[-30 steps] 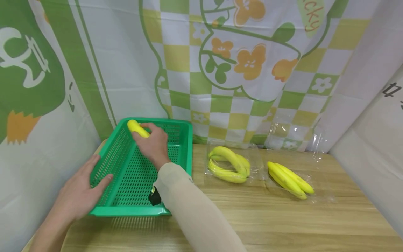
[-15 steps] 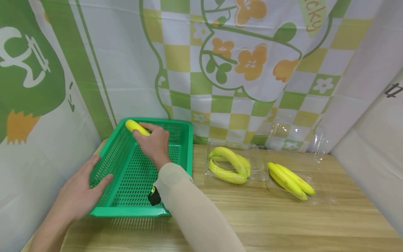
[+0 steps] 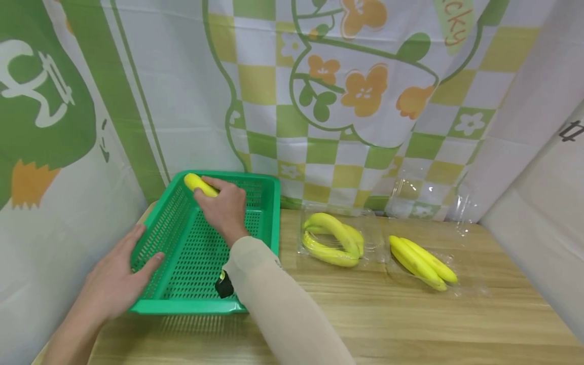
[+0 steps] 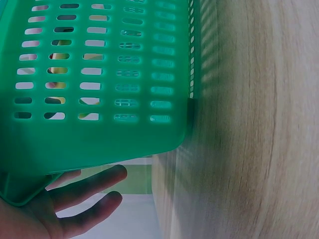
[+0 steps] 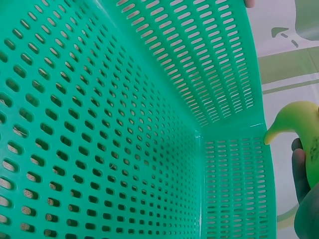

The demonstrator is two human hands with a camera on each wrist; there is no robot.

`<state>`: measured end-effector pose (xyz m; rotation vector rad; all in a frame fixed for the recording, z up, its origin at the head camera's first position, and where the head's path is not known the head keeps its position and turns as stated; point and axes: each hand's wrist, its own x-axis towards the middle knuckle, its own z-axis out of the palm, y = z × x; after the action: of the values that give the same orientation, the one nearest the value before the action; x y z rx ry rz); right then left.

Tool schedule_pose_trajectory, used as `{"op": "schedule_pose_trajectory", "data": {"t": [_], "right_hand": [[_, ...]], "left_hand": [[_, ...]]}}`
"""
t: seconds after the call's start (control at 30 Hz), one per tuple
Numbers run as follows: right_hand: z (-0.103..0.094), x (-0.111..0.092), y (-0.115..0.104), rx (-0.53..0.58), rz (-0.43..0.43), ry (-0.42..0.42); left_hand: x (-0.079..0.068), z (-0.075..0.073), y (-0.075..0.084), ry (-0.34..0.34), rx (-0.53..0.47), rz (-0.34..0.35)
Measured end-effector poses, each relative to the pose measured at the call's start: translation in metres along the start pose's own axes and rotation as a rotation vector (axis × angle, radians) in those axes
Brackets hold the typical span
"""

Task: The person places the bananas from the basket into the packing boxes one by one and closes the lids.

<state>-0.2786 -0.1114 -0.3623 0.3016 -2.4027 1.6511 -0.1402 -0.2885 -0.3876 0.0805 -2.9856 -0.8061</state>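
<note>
My right hand [image 3: 226, 203] grips a yellow banana [image 3: 199, 185] over the back left of a green perforated basket [image 3: 201, 306]. In the right wrist view, the narrow stem end of the banana [image 5: 290, 115] is close to the basket's rim; whether they touch I cannot tell. On the basket's left side lies my left hand [image 3: 114, 271], its thumb over the rim and its other fingers outside. Those fingers [image 4: 89, 189] look fairly straight in the left wrist view and stand away from the basket's lower wall.
Right of the basket, several bananas [image 3: 333, 238] lie in a clear plastic container [image 3: 374, 238]. Further right, more bananas [image 3: 417, 262] lie in another clear container with its lid [image 3: 424, 195] raised. Patterned cloth [image 3: 292, 121] hangs behind the wooden table [image 3: 410, 329].
The right hand and its banana have shifted only very slightly above the basket. The left hand and the containers stay where they were.
</note>
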Motion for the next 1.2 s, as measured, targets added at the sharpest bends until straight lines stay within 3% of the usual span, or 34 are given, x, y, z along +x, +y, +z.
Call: {"op": "schedule_pose_trajectory", "data": {"t": [0.53, 1.2], "right_hand": [[0.0012, -0.0023, 0.0002, -0.062, -0.011, 0.009], [-0.0001, -0.0009, -0.0014, -0.031, -0.003, 0.006]], "left_hand": [[-0.0019, 0.0004, -0.0024, -0.005, -0.008, -0.002], [-0.0028, -0.0002, -0.001, -0.002, -0.016, -0.001]]}}
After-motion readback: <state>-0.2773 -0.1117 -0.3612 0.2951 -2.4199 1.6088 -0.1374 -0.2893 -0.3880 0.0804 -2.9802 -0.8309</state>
